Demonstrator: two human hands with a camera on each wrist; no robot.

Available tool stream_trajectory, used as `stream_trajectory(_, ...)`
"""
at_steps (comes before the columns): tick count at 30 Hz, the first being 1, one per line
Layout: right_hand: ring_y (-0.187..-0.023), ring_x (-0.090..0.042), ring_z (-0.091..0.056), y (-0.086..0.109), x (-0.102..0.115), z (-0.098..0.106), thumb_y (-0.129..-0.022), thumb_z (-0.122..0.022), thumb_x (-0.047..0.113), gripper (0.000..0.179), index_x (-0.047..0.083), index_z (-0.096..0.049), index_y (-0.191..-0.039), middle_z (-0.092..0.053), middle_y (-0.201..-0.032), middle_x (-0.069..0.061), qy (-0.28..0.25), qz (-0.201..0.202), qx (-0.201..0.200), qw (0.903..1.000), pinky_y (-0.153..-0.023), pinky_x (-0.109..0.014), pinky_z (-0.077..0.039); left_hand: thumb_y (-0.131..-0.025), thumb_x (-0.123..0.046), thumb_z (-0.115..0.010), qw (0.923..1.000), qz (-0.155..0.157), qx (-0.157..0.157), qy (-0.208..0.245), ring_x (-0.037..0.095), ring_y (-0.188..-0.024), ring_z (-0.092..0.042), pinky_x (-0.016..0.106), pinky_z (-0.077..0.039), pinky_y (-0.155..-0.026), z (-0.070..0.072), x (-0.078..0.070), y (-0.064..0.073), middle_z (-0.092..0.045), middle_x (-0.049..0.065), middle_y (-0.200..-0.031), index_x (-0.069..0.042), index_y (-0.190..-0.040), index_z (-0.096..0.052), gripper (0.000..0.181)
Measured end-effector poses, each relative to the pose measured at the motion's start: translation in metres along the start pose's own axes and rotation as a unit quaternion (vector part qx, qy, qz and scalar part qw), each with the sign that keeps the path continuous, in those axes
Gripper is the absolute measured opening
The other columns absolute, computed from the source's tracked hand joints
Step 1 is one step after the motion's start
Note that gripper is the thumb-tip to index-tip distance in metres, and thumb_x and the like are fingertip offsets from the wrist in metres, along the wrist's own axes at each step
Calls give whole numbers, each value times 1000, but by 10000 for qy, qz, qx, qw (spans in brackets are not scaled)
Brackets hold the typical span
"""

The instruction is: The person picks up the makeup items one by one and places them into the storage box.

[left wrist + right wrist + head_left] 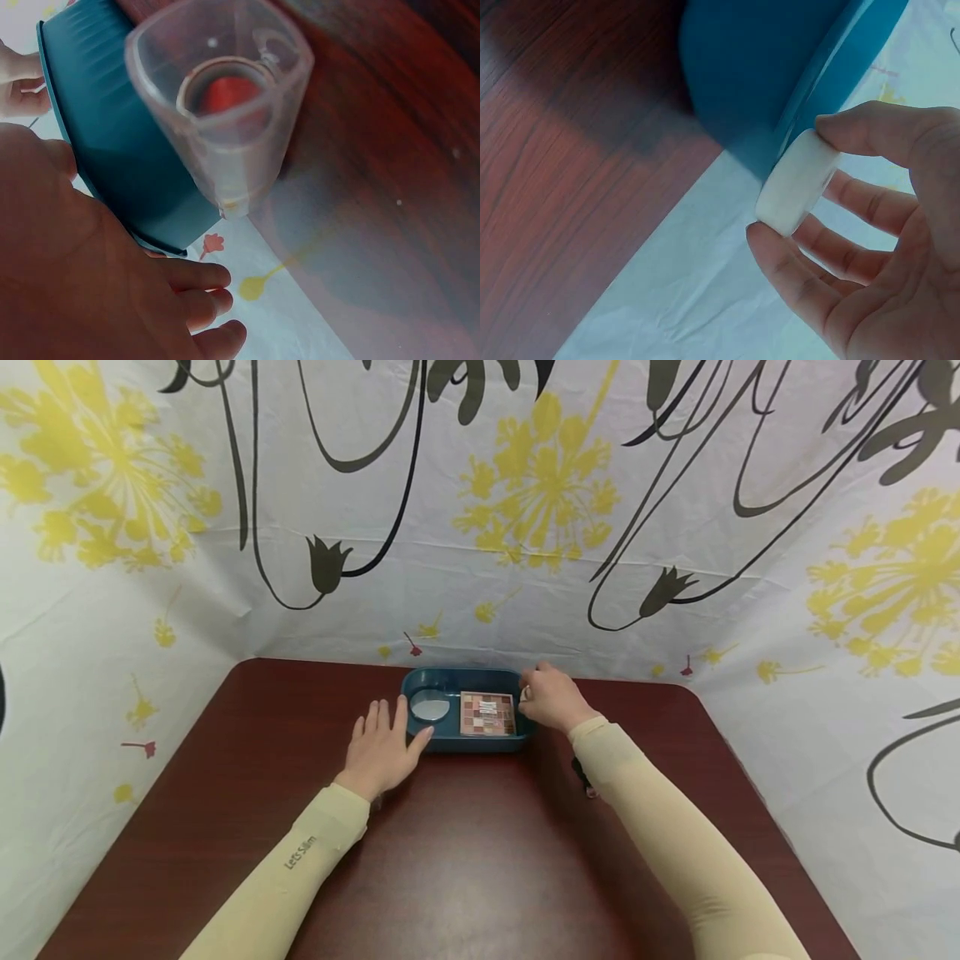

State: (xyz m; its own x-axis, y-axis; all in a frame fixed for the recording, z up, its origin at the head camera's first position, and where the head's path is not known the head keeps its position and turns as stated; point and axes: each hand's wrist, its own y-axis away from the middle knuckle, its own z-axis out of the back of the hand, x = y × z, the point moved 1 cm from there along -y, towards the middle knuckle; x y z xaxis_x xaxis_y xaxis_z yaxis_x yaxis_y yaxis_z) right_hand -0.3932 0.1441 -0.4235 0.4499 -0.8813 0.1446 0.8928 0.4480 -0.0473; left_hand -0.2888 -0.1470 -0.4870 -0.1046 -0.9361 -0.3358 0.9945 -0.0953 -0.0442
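A blue tray (468,745) stands at the back of the table. Inside it lie a round mirror-like disc (431,706) and an eyeshadow palette (487,714) with many coloured squares. My left hand (381,747) is spread at the tray's left end, fingers straight and right at the rim. At the right end, my right hand (551,695) pinches a short white cylinder (798,182) between thumb and fingers, held against the tray's rim in the right wrist view. A clear tapered container (247,161) with something red inside stands near my left wrist.
A small dark object (581,775) lies partly behind my right forearm. The dark red wooden table (465,860) ends just behind the tray, where a patterned cloth (420,602) hangs.
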Motion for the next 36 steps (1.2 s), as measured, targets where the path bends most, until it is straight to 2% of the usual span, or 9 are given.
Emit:
stream_trajectory(4, -94, -28, -59, -6, 16, -5, -92, -75, 24, 32, 7, -70, -118, -60, -111, -13, 2, 245, 65, 9997, -82, -46, -53, -101, -67, -30, 10000, -12, 2, 18, 44, -151, -9, 60, -12, -118, -1, 1, 0, -15, 29, -162, -6, -162, -10, 89)
stream_trajectory(10, -92, -24, -58, -16, 38, -16, -92, -72, 18, 31, 8, -70, -121, -60, -110, -10, -179, 541, 238, 9981, -81, -43, -53, -101, -67, -29, 10000, 9, 26, 58, 44, -151, -7, 60, -11, -118, -1, 0, -1, -14, 28, -163, -7, -162, -9, 88)
stream_trajectory(19, -91, -22, -58, -28, 68, -30, -92, -73, 22, 31, 10, -71, -120, -61, -108, -9, -192, 932, 396, 9947, -82, -40, -53, -101, -67, -29, 9999, -32, 16, 140, 43, -151, -8, 59, -11, -119, 1, -1, 1, -16, 28, -163, -7, -162, -10, 88)
stream_trajectory(28, -83, -18, -56, -35, 83, -41, -92, -71, 21, 31, 11, -71, -122, -59, -106, -6, -311, 1174, 495, 9914, -75, -36, -53, -102, -66, -30, 9999, -96, -85, 60, 44, -151, -11, 60, -13, -118, 2, -1, 1, -19, 29, -162, -6, -162, -13, 87)
stream_trajectory(36, -88, -18, -57, -38, 88, -46, -96, -68, 20, 30, 11, -71, -124, -60, -108, -6, -433, 1279, 650, 9887, -77, -34, -52, -102, -66, -30, 9999, -109, -50, 57, 44, -151, -11, 60, -13, -118, 1, 1, 1, -19, 29, -162, -6, -162, -13, 87)
